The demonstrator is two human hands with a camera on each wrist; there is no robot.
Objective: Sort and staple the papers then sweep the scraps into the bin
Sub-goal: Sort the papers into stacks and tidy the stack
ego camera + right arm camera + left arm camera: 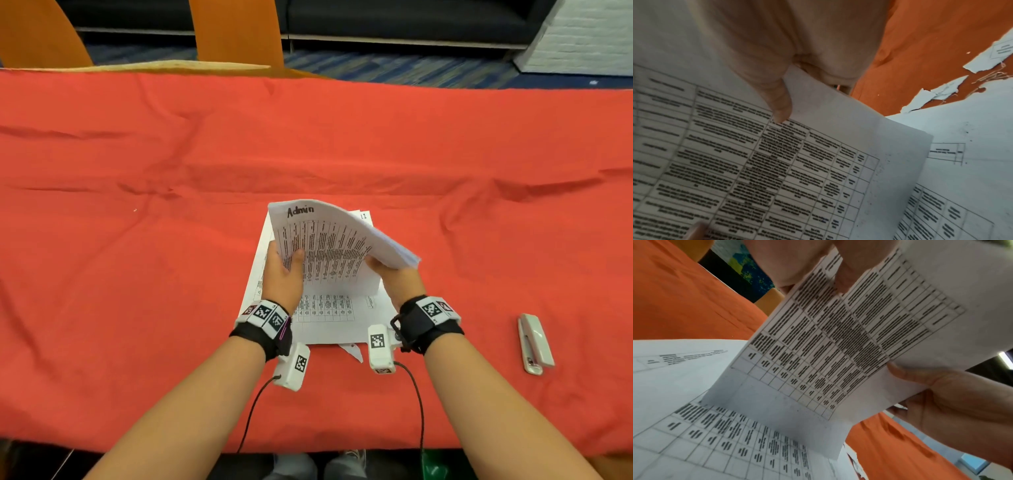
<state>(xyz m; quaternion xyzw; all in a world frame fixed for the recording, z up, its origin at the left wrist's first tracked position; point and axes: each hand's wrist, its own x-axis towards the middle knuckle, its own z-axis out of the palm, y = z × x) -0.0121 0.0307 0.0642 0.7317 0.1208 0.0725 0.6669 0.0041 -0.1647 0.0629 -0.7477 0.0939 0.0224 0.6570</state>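
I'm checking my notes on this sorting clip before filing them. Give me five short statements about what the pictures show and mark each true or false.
1. Both hands hold the lifted stack of papers: the left hand at its left edge, the right hand at its right. True.
2. The top lifted sheet reads "Admin" in handwriting. True.
3. The stapler is in the right hand's grip. False: it lies on the red cloth, right of the right wrist, untouched.
4. More printed sheets lie flat on the cloth under the lifted stack. True.
5. No scraps are in sight. False: a torn paper scrap lies by the flat sheets' near edge.
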